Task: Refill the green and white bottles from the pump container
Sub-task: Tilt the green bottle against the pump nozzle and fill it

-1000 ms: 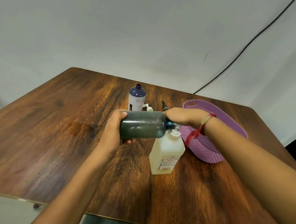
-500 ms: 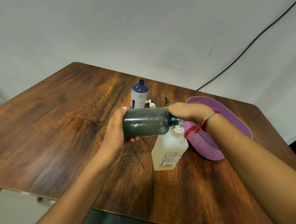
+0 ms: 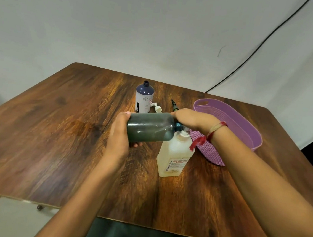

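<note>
Wood ran wide on the left to the edge of the table (image 3: 58,130); a basket (image 3: 244,128) hemmed the right. The left hand (image 3: 119,134) gripped the dark green bottle (image 3: 150,127) sideways, mouth at the pump container (image 3: 174,156); the right hand (image 3: 191,119) covered the pump, grasp unclear.

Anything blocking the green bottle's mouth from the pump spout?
Nothing visible. The dark green translucent plastic bottle, held sideways by the left hand, has its neck at the white pump head of the pale yellow container; the right hand covers the pump, hiding the joint.
</note>
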